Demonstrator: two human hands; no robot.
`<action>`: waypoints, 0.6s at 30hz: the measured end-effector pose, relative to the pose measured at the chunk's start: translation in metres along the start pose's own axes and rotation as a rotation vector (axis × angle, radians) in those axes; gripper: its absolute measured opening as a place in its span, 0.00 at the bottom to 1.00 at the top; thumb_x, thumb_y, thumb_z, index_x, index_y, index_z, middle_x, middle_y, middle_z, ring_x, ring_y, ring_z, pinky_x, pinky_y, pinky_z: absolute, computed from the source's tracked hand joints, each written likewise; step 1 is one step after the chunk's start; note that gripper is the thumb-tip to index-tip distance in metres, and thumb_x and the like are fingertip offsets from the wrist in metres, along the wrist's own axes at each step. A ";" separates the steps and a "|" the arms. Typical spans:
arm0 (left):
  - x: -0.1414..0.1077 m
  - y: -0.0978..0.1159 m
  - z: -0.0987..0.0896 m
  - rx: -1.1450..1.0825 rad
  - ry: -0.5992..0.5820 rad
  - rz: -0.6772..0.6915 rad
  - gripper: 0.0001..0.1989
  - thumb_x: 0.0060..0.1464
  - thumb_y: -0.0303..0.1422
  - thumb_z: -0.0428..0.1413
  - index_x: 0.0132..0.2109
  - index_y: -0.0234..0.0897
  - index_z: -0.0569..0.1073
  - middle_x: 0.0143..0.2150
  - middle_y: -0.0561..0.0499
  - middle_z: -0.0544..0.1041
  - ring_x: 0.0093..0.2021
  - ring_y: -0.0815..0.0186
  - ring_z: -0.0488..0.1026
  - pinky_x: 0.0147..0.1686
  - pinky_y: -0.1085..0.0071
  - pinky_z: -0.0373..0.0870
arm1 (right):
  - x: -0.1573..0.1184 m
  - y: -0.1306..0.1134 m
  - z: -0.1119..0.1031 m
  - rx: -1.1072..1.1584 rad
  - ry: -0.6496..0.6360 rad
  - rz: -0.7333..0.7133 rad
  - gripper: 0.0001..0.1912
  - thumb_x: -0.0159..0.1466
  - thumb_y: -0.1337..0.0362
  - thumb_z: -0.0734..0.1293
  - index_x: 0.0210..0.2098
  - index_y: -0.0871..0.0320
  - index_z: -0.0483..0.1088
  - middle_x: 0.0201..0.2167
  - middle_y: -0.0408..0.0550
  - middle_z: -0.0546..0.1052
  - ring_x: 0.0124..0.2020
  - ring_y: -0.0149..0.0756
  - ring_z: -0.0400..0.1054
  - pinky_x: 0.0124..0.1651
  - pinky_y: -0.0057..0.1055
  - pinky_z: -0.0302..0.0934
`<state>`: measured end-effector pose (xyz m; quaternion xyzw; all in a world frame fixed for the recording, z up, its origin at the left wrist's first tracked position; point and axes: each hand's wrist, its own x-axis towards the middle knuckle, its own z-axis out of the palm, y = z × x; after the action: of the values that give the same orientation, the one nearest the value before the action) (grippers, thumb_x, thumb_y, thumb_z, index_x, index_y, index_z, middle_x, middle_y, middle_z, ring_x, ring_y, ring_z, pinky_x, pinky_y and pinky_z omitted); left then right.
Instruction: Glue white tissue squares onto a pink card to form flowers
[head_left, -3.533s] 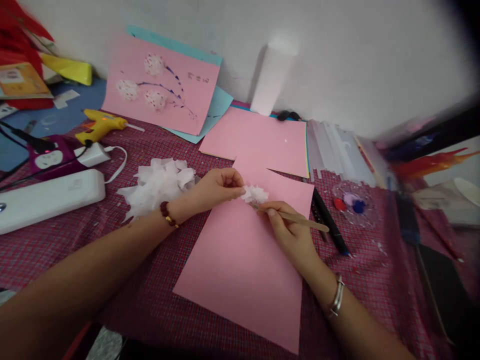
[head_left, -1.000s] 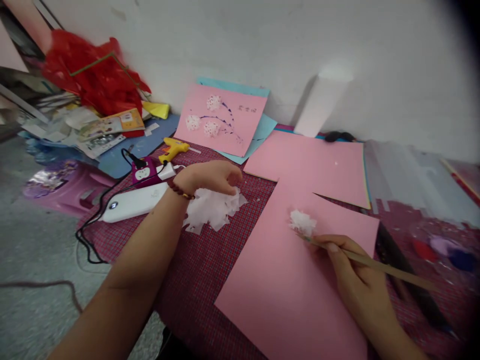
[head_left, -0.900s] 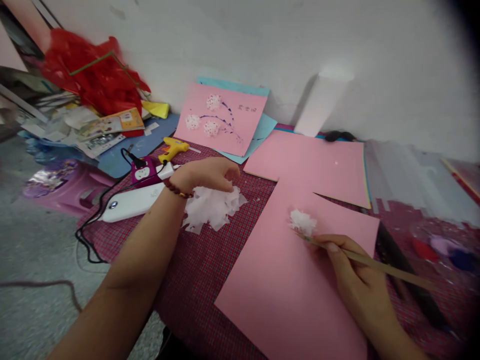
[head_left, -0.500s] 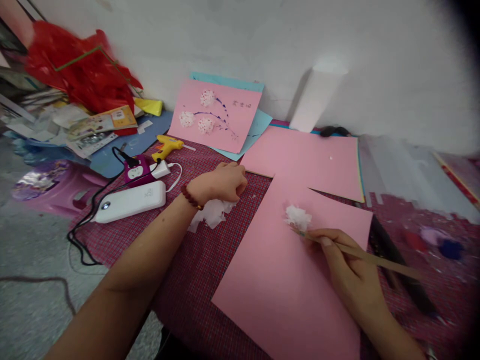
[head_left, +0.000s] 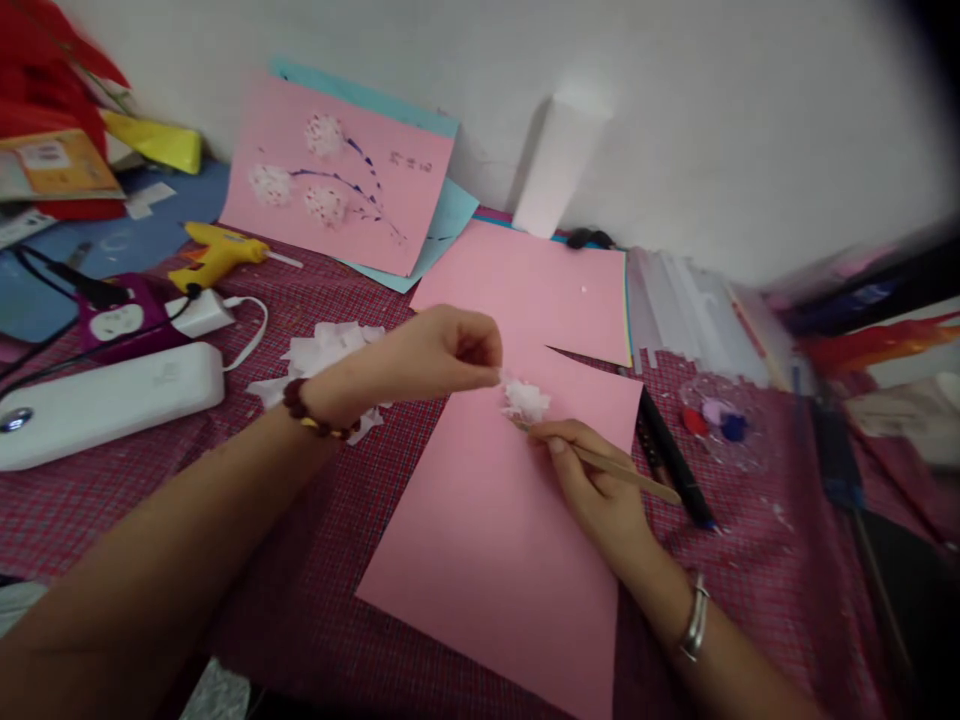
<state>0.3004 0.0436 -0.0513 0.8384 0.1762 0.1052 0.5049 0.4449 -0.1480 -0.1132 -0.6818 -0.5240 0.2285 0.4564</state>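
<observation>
Head view — left hand (head_left: 431,352) pinches together, right hand (head_left: 600,505) clamps stick (head_left: 630,476) — pink sheet's (head_left: 495,560) near edge lies open.

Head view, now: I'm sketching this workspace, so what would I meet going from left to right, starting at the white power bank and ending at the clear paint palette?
White power bank → yellow glue gun → white paper pieces → left hand → white paper flower → right hand → black marker → clear paint palette.
</observation>
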 end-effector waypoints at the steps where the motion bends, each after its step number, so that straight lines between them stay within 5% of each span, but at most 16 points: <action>1: 0.003 -0.005 0.008 -0.009 -0.057 -0.006 0.03 0.48 0.29 0.55 0.30 0.32 0.69 0.24 0.55 0.67 0.24 0.75 0.61 0.23 0.78 0.55 | 0.001 0.000 0.000 -0.009 0.003 -0.001 0.09 0.65 0.66 0.59 0.38 0.54 0.72 0.34 0.44 0.76 0.36 0.33 0.70 0.40 0.31 0.63; 4: 0.007 -0.020 0.020 0.047 -0.186 -0.028 0.03 0.46 0.28 0.54 0.29 0.32 0.71 0.23 0.55 0.69 0.24 0.74 0.63 0.24 0.77 0.56 | 0.003 -0.001 0.000 -0.047 0.024 0.001 0.09 0.66 0.67 0.59 0.39 0.54 0.72 0.35 0.44 0.76 0.37 0.32 0.69 0.40 0.30 0.63; 11: 0.006 -0.029 0.017 0.147 -0.324 0.023 0.05 0.47 0.25 0.52 0.30 0.33 0.73 0.25 0.54 0.72 0.26 0.74 0.66 0.26 0.78 0.59 | 0.007 0.000 0.002 -0.072 0.076 0.031 0.10 0.66 0.65 0.58 0.42 0.55 0.71 0.36 0.46 0.75 0.35 0.33 0.69 0.39 0.32 0.63; 18: 0.014 -0.031 0.036 0.264 -0.130 0.095 0.10 0.46 0.20 0.52 0.32 0.32 0.77 0.32 0.51 0.76 0.33 0.71 0.71 0.34 0.77 0.63 | 0.006 0.002 0.002 -0.014 0.109 0.033 0.10 0.66 0.66 0.59 0.41 0.54 0.71 0.35 0.45 0.75 0.33 0.33 0.69 0.37 0.33 0.63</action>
<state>0.3205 0.0332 -0.0955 0.9099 0.1156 0.0505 0.3952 0.4462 -0.1422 -0.1155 -0.7048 -0.4887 0.1946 0.4759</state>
